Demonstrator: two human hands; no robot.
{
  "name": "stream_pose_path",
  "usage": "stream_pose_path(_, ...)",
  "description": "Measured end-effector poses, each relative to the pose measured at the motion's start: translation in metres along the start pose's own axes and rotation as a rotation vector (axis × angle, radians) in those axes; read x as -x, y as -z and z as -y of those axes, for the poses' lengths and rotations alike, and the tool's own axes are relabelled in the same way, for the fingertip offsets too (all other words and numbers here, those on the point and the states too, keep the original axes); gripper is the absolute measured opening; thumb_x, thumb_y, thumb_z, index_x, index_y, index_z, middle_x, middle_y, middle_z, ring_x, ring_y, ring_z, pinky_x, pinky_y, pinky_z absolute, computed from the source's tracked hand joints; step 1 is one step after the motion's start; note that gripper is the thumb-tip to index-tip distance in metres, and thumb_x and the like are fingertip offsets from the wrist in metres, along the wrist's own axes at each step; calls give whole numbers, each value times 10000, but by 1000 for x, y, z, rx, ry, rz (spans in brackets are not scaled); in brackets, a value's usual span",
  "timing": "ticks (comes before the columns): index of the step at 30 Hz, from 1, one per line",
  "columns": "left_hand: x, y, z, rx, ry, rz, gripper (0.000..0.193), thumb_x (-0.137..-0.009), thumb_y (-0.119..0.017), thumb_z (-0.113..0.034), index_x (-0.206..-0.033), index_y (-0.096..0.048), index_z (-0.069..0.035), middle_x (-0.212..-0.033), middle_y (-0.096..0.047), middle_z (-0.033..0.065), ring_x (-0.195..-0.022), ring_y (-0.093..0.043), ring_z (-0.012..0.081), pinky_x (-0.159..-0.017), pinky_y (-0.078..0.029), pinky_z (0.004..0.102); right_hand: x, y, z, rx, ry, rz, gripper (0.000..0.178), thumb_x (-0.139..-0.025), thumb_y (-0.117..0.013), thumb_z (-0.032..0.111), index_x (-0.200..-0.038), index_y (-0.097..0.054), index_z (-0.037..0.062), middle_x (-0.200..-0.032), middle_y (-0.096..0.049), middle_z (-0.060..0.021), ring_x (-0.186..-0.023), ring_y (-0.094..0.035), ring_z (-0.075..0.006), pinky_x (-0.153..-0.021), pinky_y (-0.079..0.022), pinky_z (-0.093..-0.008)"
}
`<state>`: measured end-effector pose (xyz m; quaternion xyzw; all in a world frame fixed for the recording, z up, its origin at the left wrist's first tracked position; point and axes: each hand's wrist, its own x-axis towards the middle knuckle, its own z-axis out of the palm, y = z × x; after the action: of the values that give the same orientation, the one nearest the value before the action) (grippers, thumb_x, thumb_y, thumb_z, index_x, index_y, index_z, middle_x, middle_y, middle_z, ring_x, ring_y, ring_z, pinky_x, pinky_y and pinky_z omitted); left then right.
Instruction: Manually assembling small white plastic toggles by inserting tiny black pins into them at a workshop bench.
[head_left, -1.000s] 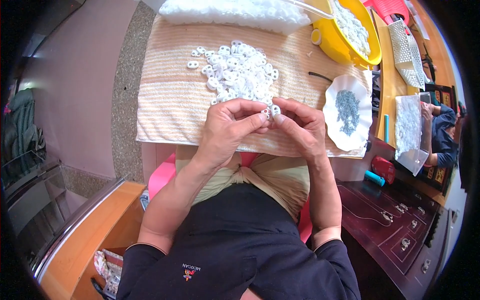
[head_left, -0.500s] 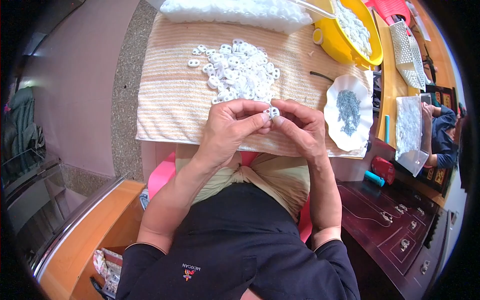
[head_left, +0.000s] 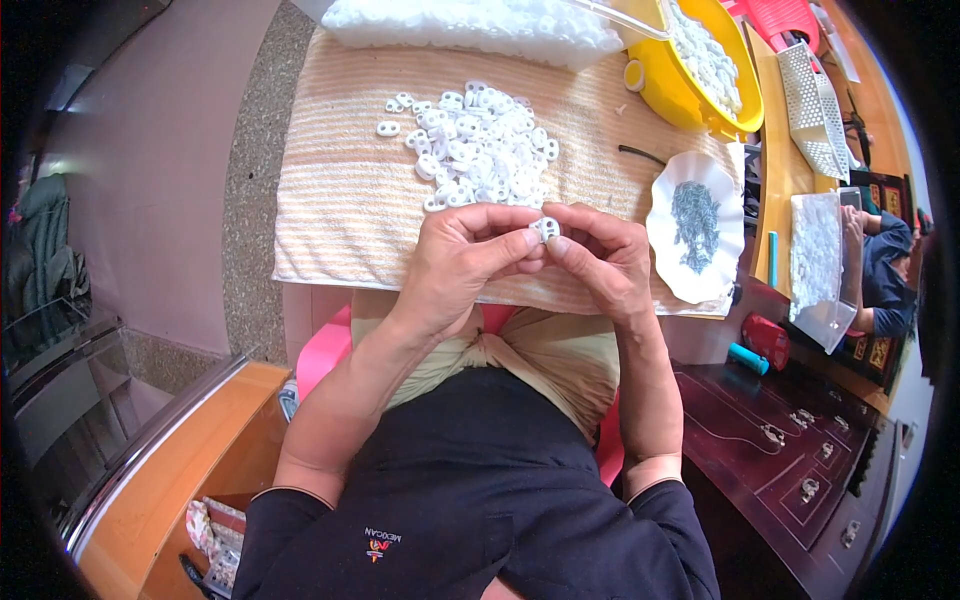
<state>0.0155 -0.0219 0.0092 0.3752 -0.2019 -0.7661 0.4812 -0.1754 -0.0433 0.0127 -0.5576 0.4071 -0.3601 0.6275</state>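
Note:
Between the fingertips of both hands is a small white plastic cord lock (head_left: pixel 546 229) with two holes. My left hand (head_left: pixel 465 250) pinches it from the left, thumb and forefinger pressed together. From the right, my right hand (head_left: pixel 608 255) grips the same piece with thumb and fingers. Just beyond the hands lies a loose pile of similar white two-hole pieces (head_left: pixel 485 140). To the right, a white wavy-rimmed dish (head_left: pixel 672 272) holds many thin grey metal bits (head_left: pixel 697 222) that look like small springs.
A striped towel (head_left: pixel 340 200) covers the table. At the far edge stands a clear bin (head_left: pixel 480 30) full of white pieces, beside a yellow basin (head_left: pixel 690 95). A thin black stick (head_left: pixel 642 154) lies near the dish. Another person (head_left: pixel 885 255) handles a clear box (head_left: pixel 820 270) at far right.
The cord lock has turned slightly between my fingertips. Both hands stay in nearly the same place.

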Motion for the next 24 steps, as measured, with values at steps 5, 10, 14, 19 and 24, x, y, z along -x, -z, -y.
stream_pose_path(5,1,0,-2,74,46,11,221,-884,-637,-32,-1087,-630,55,-954,-679,110,-813,-659,130,-766,-567,250,1,1,-3,-25,7,4,327,-874,-628,-19,-1198,-592,-55,-1020,-668,-109,-921,-640,-147,-828,-532,-269)
stream_pose_path(10,1,1,-1,131,69,41,220,-890,-638,-42,-1094,-629,39,-967,-678,110,-829,-666,138,-773,-579,261,2,2,-3,-85,-4,1,335,-873,-624,-27,-1204,-581,-62,-1035,-667,-130,-928,-646,-169,-832,-537,-281)
stream_pose_path(14,1,1,-1,143,68,57,209,-888,-639,-40,-1083,-635,35,-964,-679,112,-829,-669,141,-771,-582,263,2,2,-3,-81,-8,6,326,-873,-620,-34,-1196,-583,-67,-1034,-666,-133,-932,-646,-172,-832,-540,-285)
stream_pose_path(19,1,1,0,155,81,65,185,-884,-643,-37,-1058,-648,25,-953,-684,106,-816,-672,143,-749,-586,261,4,-1,-4,-152,-5,-3,316,-869,-621,-41,-1183,-590,-66,-1038,-662,-127,-934,-644,-163,-830,-538,-275)
stream_pose_path(24,0,3,2,160,89,78,171,-882,-648,-44,-1047,-654,5,-945,-686,102,-808,-673,144,-736,-585,257,4,-3,-1,-182,14,3,316,-872,-627,-29,-1185,-590,-62,-1043,-662,-119,-936,-644,-160,-828,-537,-268)
